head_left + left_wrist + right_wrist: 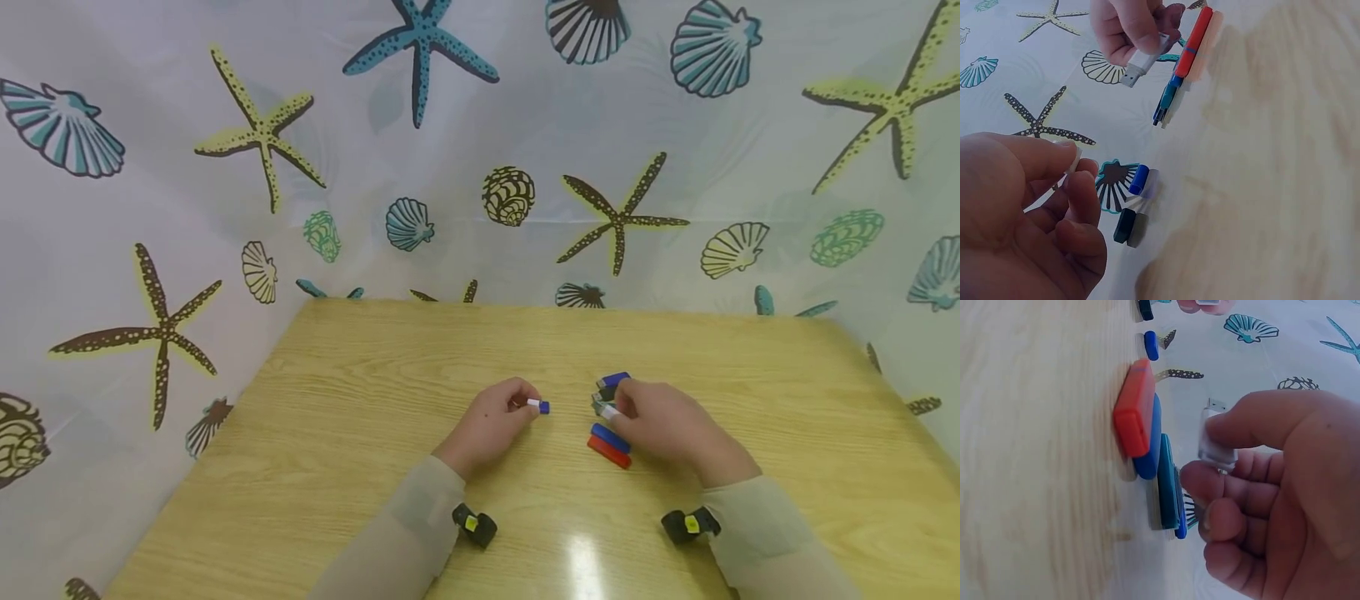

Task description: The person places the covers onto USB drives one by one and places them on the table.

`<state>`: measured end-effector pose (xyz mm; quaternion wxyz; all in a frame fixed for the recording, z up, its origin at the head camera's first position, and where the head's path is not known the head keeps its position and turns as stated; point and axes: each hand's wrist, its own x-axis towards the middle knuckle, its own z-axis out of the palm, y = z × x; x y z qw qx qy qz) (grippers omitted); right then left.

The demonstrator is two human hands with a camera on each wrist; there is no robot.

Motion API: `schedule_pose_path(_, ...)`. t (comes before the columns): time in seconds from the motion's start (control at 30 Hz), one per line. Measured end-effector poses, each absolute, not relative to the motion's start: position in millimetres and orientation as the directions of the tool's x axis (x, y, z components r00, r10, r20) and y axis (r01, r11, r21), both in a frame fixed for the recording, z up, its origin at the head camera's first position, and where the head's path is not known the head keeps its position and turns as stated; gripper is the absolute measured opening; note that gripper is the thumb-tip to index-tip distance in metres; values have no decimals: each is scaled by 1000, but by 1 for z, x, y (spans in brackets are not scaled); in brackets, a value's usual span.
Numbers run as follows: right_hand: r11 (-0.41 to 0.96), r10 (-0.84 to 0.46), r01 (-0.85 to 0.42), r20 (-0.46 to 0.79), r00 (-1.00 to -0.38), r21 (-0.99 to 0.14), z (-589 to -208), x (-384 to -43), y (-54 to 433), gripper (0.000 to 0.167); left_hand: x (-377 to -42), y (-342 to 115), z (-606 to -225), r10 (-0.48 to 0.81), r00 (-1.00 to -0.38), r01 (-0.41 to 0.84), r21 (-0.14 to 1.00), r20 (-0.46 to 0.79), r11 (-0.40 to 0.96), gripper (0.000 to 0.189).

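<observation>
a: what is each hand gripping?

b: the right hand (667,421) is pinching the white drive (1144,60), its metal plug showing. the left hand (491,417) is pinching a white cap (533,402).

a: where is the drive sitting?

b: it is hanging above the table (360,350), apart from the white cap.

a: what is lying nearby?

b: a blue cap (1139,179) and a dark cap (1124,225) are lying near the left hand. near the right hand, a red stick (609,452) and blue stick (611,437) are lying side by side; a blue drive (616,379) and black drive (604,393) are lying beyond.
</observation>
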<state>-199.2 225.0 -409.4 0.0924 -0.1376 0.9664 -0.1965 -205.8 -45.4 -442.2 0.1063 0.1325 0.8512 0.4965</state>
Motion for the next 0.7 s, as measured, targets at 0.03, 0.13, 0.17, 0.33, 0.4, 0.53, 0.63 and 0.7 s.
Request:
schedule_pose_path(0.03,877,-308,-233,-120,-944,-420,-409,-199,224,20,-206,-46,-442,334,-941,124,871,-48,475,10)
schedule_pose_path(0.13,854,-327,-247,-101,-940,-459,-408,-198,220,20,-205,-46,-442,345,-938,136,865,-46,484,9)
schedule_pose_path(0.17,844,-335,-255,-93,-938,-473,-408,-198,219,19,-205,-46,-442,349,-936,141,862,-44,487,8)
schedule_pose_path(0.33,795,-380,-303,-42,-924,-525,-409,-196,214,16,-207,-46,-445,372,-928,170,852,-31,494,10)
schedule_pose_path(0.4,775,-406,-330,-25,-913,-540,-409,-195,211,14,-207,-46,-445,382,-924,182,852,-23,491,10)
schedule_pose_path(0.53,745,-445,-368,-3,-896,-556,-409,-192,207,11,-208,-46,-446,406,-914,215,853,4,476,9)
schedule_pose_path(0.63,733,-461,-382,3,-888,-563,-409,-191,205,9,-208,-46,-446,421,-907,230,855,15,465,9)
schedule_pose_path(0.7,726,-471,-391,4,-882,-566,-410,-191,203,9,-207,-46,-446,430,-903,232,858,14,459,9)
